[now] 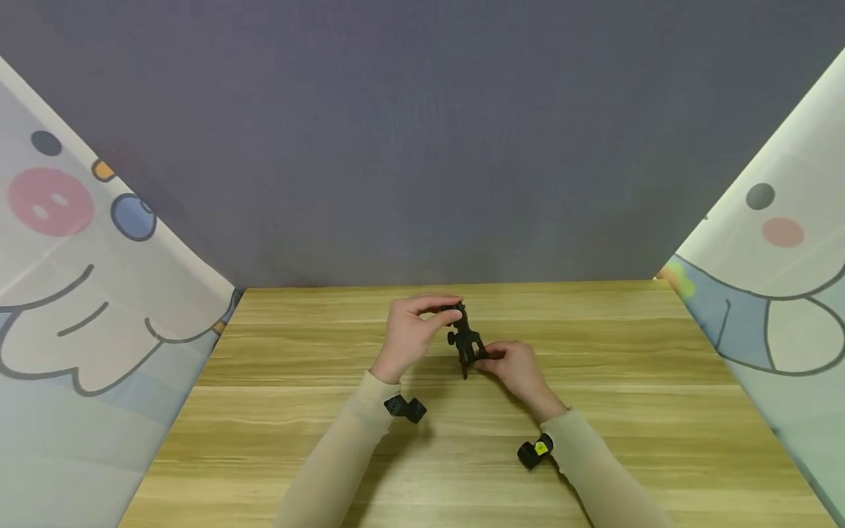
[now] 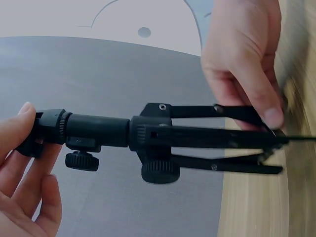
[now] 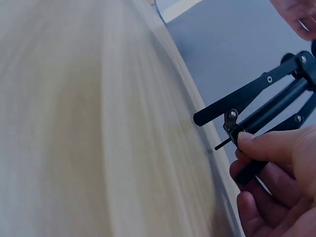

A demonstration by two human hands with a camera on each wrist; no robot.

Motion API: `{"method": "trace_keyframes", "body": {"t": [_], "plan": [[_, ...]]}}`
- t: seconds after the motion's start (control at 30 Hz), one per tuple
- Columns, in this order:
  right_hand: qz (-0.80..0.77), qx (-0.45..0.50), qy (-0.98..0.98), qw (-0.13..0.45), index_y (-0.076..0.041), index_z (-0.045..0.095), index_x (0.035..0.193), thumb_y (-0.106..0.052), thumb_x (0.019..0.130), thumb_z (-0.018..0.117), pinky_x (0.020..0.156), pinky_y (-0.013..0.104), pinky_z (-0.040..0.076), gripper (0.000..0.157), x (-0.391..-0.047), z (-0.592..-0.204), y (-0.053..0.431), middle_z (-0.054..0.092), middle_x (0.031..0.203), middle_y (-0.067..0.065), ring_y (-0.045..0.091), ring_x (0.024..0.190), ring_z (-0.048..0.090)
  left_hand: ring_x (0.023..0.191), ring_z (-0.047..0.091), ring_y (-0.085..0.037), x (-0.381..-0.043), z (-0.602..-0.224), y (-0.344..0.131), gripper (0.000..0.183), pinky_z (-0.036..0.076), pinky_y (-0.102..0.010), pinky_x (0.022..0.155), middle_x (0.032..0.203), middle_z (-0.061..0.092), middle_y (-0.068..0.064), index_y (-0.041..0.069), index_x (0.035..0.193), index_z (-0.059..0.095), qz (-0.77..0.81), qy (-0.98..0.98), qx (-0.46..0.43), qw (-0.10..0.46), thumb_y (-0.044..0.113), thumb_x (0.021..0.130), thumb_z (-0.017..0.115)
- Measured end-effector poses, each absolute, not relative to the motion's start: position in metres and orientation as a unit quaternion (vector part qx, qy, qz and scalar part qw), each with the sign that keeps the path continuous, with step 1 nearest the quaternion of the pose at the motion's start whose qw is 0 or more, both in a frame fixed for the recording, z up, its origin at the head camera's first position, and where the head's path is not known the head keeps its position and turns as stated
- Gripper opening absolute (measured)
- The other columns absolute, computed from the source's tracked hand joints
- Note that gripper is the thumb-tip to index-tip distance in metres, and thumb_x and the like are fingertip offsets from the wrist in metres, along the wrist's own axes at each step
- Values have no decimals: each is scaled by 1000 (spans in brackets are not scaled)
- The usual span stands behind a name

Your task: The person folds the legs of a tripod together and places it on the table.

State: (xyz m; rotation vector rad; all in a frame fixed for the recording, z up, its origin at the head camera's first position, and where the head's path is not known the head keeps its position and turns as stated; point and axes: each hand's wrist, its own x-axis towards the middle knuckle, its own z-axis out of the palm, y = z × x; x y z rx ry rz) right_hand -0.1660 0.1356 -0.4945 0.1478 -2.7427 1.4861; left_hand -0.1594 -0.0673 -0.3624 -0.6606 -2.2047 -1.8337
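Observation:
A small black tripod (image 1: pixel 467 343) stands nearly upright between the two hands, its legs only slightly spread. My left hand (image 1: pixel 411 330) grips the head at its top, thumb on one side and fingers on the other. Low on the legs, my right hand (image 1: pixel 516 369) pinches one leg and its brace between thumb and fingers. The left wrist view shows the tripod's round column (image 2: pixel 98 130) and two ribbed knobs, the larger knob (image 2: pixel 160 170) beside the leg joint. Metal rivets and a small bracket (image 3: pixel 232 123) on the legs show in the right wrist view.
The wooden table (image 1: pixel 264 440) runs back to a grey panel (image 1: pixel 422 147). Cloth with cartoon animals (image 1: pixel 53 308) hangs on the left, and similar cloth (image 1: pixel 779 293) on the right. Each wrist bears a small black camera, such as the left one (image 1: pixel 405 408).

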Motion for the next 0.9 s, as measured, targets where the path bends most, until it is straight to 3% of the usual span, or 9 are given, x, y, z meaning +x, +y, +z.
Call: {"method": "trace_keyframes", "body": {"t": [0.27,0.6,0.9], "plan": [[525,32,-849,35,-9,75,89,-18,72,82,65,26,52,21,-166,-488,156,71,85,4,15,75,65,88,67,-21,-163,-367,-79,22,54,-31,73,103,68,-18,-3,104,70,-676,-698,-206,120,-1,82,69],[571,24,-820,31,-12,74,93,-24,76,80,66,26,52,22,-158,-474,180,70,91,4,18,81,64,93,65,-22,-163,-385,-100,21,54,-31,76,103,67,-19,-8,102,69,-666,-709,-191,132,-3,82,69],[505,39,-859,79,-12,74,94,-22,75,80,48,24,43,22,-152,-463,191,71,86,5,13,55,52,91,65,-22,-158,-402,-111,21,54,-30,76,103,67,-16,-6,103,69,-644,-739,-169,103,-1,83,68]]}}
